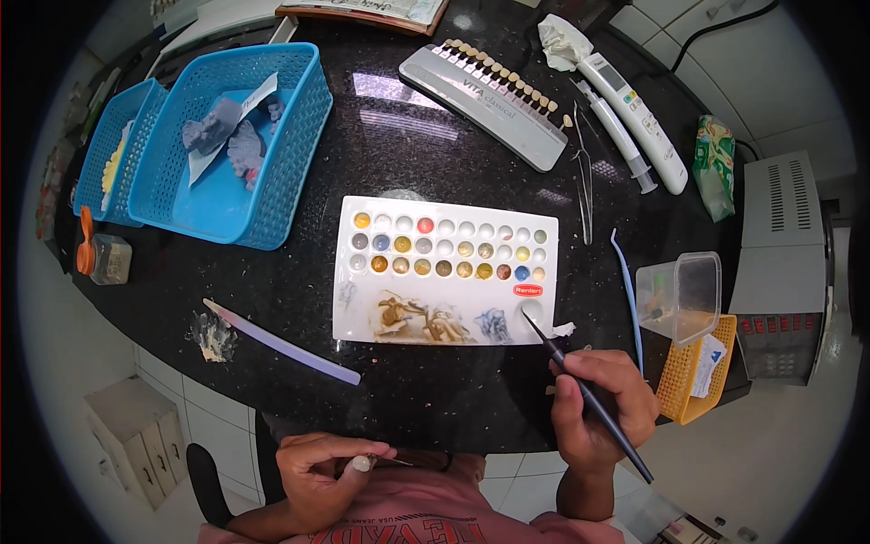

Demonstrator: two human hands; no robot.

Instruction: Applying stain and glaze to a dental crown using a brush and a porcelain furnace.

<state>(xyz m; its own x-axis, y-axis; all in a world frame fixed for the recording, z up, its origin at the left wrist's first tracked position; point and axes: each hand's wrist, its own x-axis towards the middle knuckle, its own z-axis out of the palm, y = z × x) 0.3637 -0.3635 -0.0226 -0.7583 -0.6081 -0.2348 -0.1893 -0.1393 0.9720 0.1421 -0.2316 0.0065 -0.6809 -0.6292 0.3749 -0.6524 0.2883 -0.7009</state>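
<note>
My right hand (605, 399) pinches a dark, slim paintbrush (594, 399). Its tip touches a round well at the lower right of a white mixing palette (453, 283). Rows of coloured pastes fill the palette's small wells, and brown and blue smears mark its lower part. My left hand (322, 467) is closed close to my body, below the table's front edge. From its fingers a thin metal pin (399, 461) sticks out to the right, beside a small whitish spot at the thumb; the rest is hidden by the fingers.
A tooth shade guide (489, 104), tweezers (584, 195), a syringe (621, 136) and a white handheld device (634, 122) lie beyond the palette. Blue baskets (227, 145) stand left; a lilac spatula (281, 343) lies nearer. At right are a blue instrument (627, 290), a clear tub (675, 295) and a yellow basket (675, 390).
</note>
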